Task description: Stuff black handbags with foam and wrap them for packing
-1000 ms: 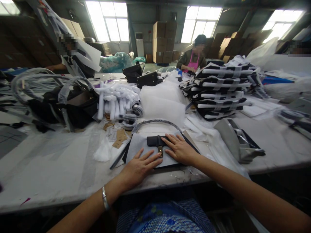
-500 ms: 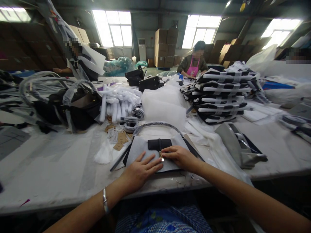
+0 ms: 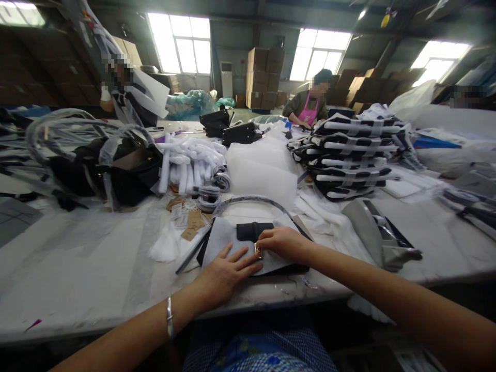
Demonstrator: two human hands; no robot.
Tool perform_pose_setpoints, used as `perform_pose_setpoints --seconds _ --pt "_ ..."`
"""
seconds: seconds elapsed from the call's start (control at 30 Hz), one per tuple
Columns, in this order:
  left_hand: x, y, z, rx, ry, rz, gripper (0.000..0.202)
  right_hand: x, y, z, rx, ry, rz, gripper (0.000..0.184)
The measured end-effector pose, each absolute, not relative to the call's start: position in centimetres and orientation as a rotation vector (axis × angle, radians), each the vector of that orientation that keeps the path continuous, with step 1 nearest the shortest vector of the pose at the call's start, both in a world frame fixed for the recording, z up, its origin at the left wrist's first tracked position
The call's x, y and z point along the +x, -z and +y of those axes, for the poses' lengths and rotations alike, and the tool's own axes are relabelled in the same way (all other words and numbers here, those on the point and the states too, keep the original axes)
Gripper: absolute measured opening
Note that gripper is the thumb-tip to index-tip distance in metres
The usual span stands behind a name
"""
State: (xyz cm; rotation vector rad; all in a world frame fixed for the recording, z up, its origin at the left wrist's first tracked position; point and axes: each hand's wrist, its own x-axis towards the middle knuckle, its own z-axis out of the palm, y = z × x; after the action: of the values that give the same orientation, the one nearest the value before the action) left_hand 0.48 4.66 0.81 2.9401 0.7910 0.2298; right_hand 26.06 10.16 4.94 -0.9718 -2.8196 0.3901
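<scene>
A black handbag lies before me with a pale grey sheet over its front. Its wrapped handle arches away from me. A black strap tab shows on top of the sheet, with a gold clasp below it. My left hand rests flat on the sheet, fingers spread, the fingertips beside the clasp. The fingers of my right hand are bent and pinched together at the clasp, hiding part of it.
Brown tags and white wrapped rolls lie at the left behind the bag. Foam sheets stand behind it. A stack of black bags and a grey bag are at right. A person works across the table.
My right hand's fingers have gone from stretched out over the clasp to bent and pinched at it. My left hand stays nearly where it was.
</scene>
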Motion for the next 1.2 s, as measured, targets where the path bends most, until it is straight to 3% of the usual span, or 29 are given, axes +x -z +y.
perform_pose_setpoints --seconds 0.27,0.53,0.67,0.83,1.2 --pt "0.2 0.0 4.8 2.922 -0.332 0.759 0.058 24.7 -5.2 11.1 -0.905 -0.441 -2.895 0.019" --pt "0.3 0.1 4.6 2.873 -0.31 0.765 0.057 23.5 -5.0 10.1 -1.233 -0.38 -2.804 0.012" --pt "0.2 0.1 4.7 2.877 -0.319 0.774 0.056 24.5 -5.4 8.7 -1.268 -0.306 -2.768 0.02" --pt "0.3 -0.2 4.7 2.892 -0.376 0.801 0.049 27.5 -2.5 5.9 -1.235 0.041 -2.717 0.049" --pt "5.4 -2.6 2.9 3.0 -0.278 1.099 0.035 27.9 -0.6 5.4 -1.299 0.05 -2.637 0.053"
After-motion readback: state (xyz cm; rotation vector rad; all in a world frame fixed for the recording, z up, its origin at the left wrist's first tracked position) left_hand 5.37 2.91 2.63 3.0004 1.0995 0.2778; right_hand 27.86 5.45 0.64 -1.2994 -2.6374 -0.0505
